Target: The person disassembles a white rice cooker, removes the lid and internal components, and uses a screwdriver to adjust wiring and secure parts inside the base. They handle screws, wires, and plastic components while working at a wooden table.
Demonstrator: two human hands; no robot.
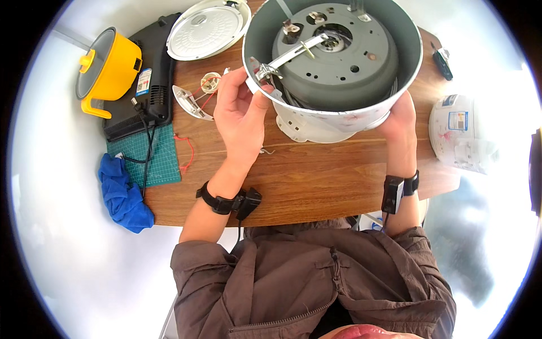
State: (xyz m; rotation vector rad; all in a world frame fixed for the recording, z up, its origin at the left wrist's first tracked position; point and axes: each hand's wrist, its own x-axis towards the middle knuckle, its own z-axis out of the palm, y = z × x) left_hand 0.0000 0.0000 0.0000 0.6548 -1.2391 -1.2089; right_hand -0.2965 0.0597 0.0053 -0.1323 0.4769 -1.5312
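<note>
Can read no text, only see a blue-and-white label (144,82) on the black case (160,68) at left, plus a blue-bordered label (459,121) below a dark sticker (449,100) on the white tub (463,137) at right.

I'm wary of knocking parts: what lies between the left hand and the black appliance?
The head view shows a curved white panel, red wires and a round white part there.

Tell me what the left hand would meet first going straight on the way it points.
The left hand would most likely meet the round white housing first, at its near rim, which it appears to be touching. Exact depth is unclear.
</note>
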